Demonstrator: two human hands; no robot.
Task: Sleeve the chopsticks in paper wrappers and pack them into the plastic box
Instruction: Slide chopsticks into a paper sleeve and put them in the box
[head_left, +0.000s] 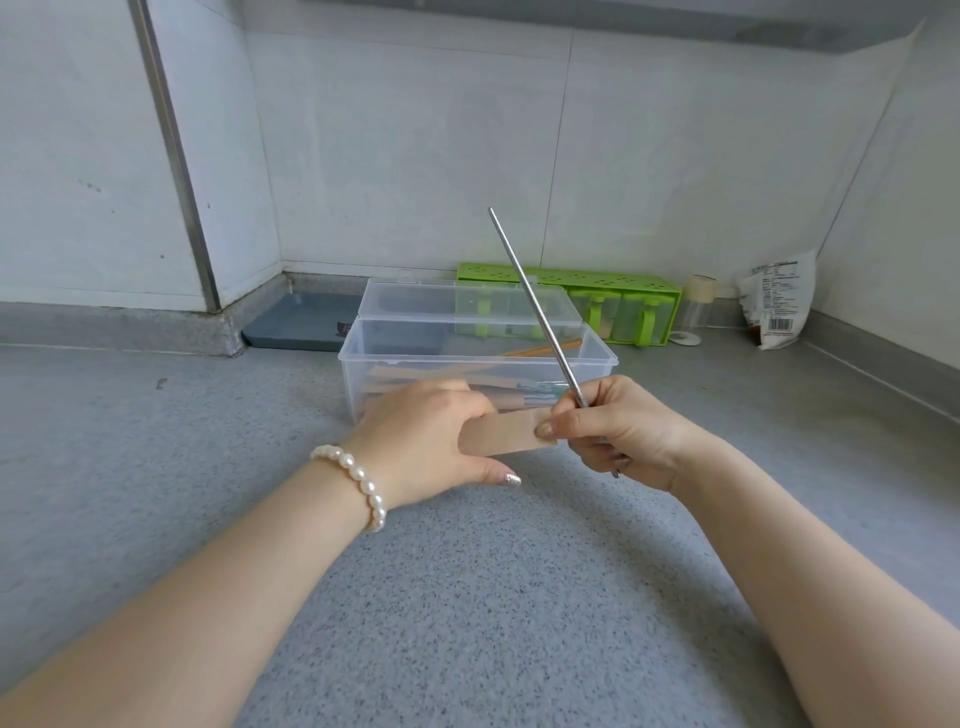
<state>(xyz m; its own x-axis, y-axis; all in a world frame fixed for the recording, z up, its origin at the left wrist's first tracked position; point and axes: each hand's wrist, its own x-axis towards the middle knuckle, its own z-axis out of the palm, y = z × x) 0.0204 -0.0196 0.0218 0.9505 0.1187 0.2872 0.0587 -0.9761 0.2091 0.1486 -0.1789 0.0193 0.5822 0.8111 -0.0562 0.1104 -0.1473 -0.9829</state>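
A metal chopstick (535, 306) is standing tilted in the air, its tip leaning up and away to the left, while the person's right hand (618, 431) is gripping its lower end with curled fingers. Just beside it, the left hand (426, 441) is pinching a tan paper wrapper (506, 434), which is lying roughly level between the two hands; the right thumb is touching the wrapper's right end (whether that end is already opened cannot be told). Judging from this, the sleeving step is in hand: the chopstick is not yet inside the paper. The next move is likely calling for the chopstick to be turned so one end meets the wrapper's mouth, then slid in along its length while the left hand is keeping the paper steady. Directly behind the hands, the clear plastic box (353, 364) is sitting on the grey desk (493, 597) with its lid (395, 296) raised, and several wrapped pairs are already lying inside. Further back, a green condiment rack (649, 291) and a white bag (779, 306) are resting against the wall.
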